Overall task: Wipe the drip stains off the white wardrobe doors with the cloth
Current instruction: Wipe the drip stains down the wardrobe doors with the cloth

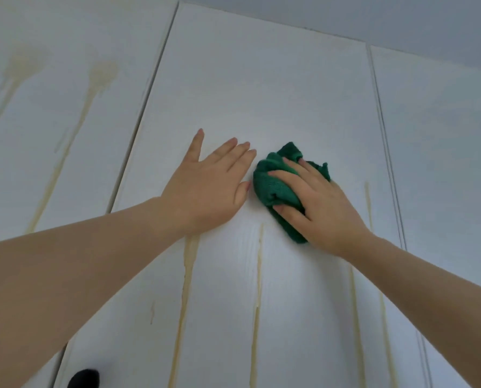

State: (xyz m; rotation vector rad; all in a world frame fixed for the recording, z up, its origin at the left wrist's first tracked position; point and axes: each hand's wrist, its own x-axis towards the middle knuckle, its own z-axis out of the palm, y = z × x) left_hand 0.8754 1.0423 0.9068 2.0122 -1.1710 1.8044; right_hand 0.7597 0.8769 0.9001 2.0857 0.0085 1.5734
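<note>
Right-hand fingers [287,176] partly hide the green cloth [270,189].

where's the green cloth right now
In the head view the green cloth is bunched under the right hand on the middle wardrobe door, just right of the flat left hand.

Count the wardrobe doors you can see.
3: a stained left door, the middle door behind the cloth, a right door. More may lie outside the view.

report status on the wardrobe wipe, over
Left hand flat on the middle door, holding nothing. Right hand grips the green cloth against the same door. Drip streaks show below both hands and on the left door. Nothing in the way.
</note>
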